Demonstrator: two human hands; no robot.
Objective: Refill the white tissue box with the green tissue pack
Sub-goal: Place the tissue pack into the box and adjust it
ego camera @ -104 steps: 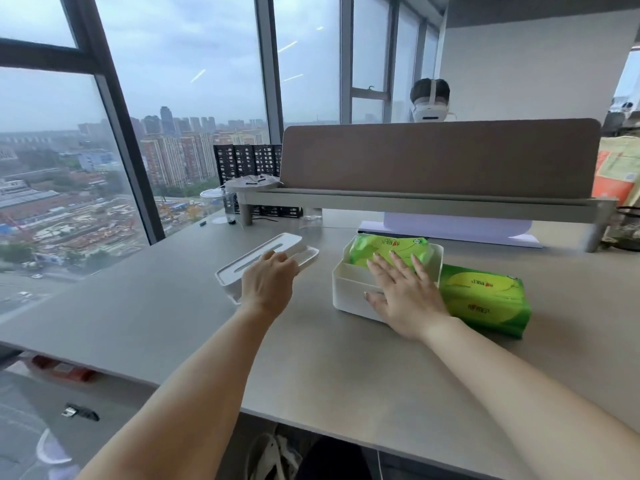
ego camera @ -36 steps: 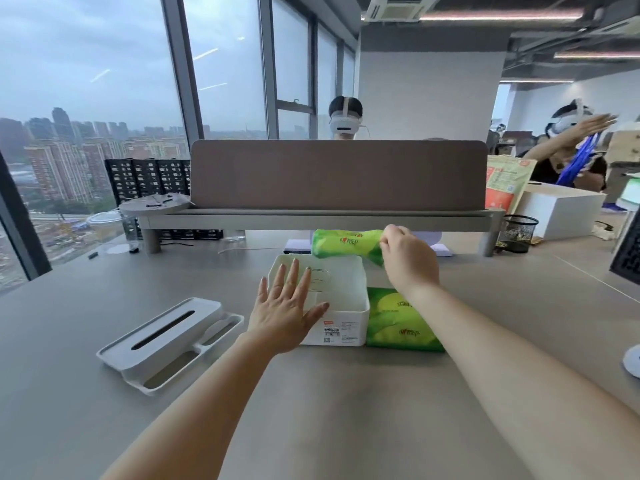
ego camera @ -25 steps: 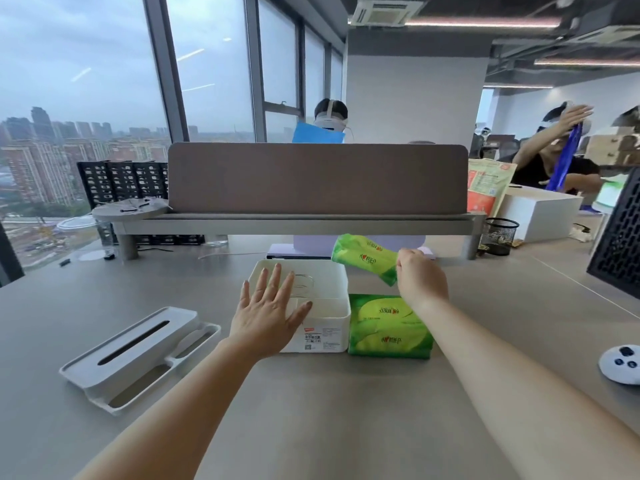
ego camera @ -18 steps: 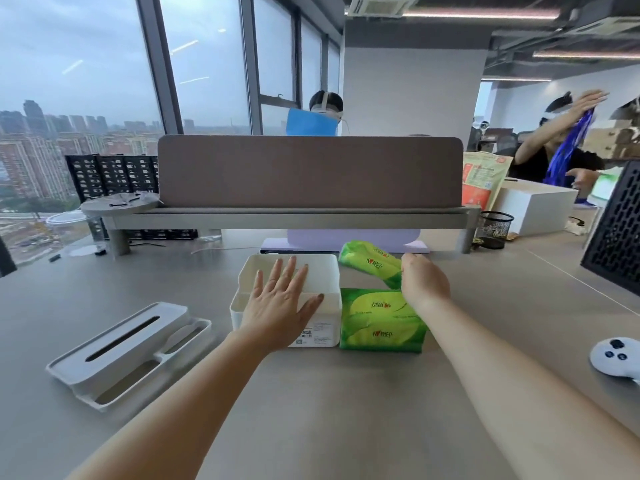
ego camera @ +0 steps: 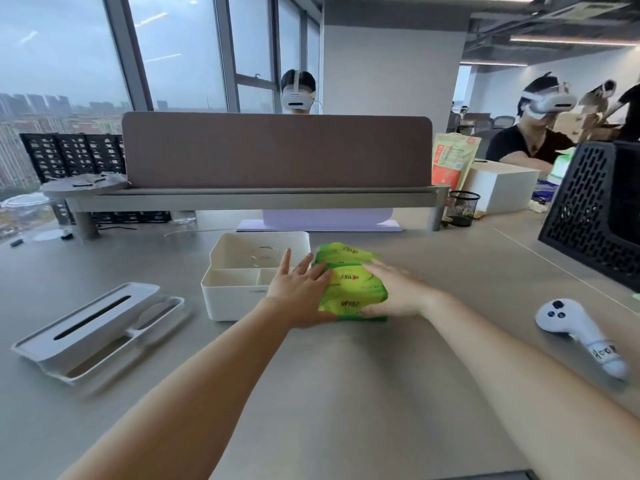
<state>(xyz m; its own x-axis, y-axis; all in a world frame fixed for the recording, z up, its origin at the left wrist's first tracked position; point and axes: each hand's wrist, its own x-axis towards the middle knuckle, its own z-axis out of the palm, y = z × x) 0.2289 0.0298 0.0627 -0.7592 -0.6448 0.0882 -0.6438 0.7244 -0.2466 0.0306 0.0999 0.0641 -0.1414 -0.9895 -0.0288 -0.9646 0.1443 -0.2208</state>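
The white tissue box (ego camera: 221, 299) stands open on the desk, with nothing inside it. Its lid (ego camera: 93, 327) lies to the left, slot side up. Right beside the box sits a full green tissue pack (ego camera: 349, 289), and a flatter green pack (ego camera: 341, 254) lies just behind it. My left hand (ego camera: 298, 296) presses on the full pack's left side with its fingers spread. My right hand (ego camera: 394, 292) holds the right side, so the pack is clasped between both hands on the desk.
A white controller (ego camera: 581, 334) lies at the right. A black perforated crate (ego camera: 595, 209) stands at the far right. A brown divider with a grey shelf (ego camera: 277, 154) crosses the back, with a mesh cup (ego camera: 462, 207) at its end. People with headsets sit beyond.
My right hand set the flatter green pack down behind the full one and moved to the full pack's right side. My left hand left the box and came onto the pack's left side.
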